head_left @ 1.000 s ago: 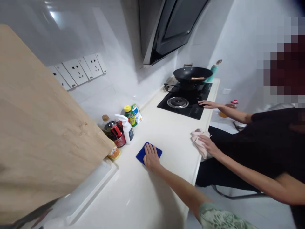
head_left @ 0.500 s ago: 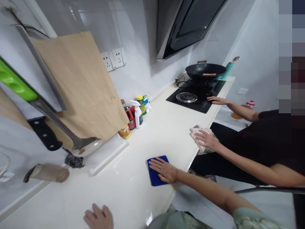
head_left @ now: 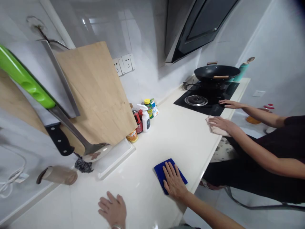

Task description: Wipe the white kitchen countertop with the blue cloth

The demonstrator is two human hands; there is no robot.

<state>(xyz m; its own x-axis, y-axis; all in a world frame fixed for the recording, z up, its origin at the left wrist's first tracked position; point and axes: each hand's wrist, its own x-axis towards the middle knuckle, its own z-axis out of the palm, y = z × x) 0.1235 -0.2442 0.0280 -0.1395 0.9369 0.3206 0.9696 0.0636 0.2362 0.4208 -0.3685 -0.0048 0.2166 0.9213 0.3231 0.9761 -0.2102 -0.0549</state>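
A folded dark blue cloth (head_left: 159,170) lies on the white countertop (head_left: 143,152). My right hand (head_left: 175,181) rests flat on it with the fingers spread, pressing it against the surface near the front edge. To the left, my left hand (head_left: 113,208) lies palm down on the bare counter, fingers apart and holding nothing. Farther right, another person's hand (head_left: 222,124) presses a pale pink cloth (head_left: 215,129) at the counter's edge, while that person's other hand (head_left: 230,103) touches the stove's edge.
A black wok (head_left: 215,73) sits on the black stove (head_left: 202,106). Along the wall stand a white spray bottle (head_left: 145,121) and several condiments. Hanging at left are a cutting board (head_left: 100,95), a cleaver and a green-handled ladle (head_left: 35,89). A brown cup (head_left: 60,175) stands nearby.
The view has shifted. My right hand and the blue cloth have turned, the fingers now pointing more away from me. The other person's pink cloth has moved toward the stove and lies flatter.
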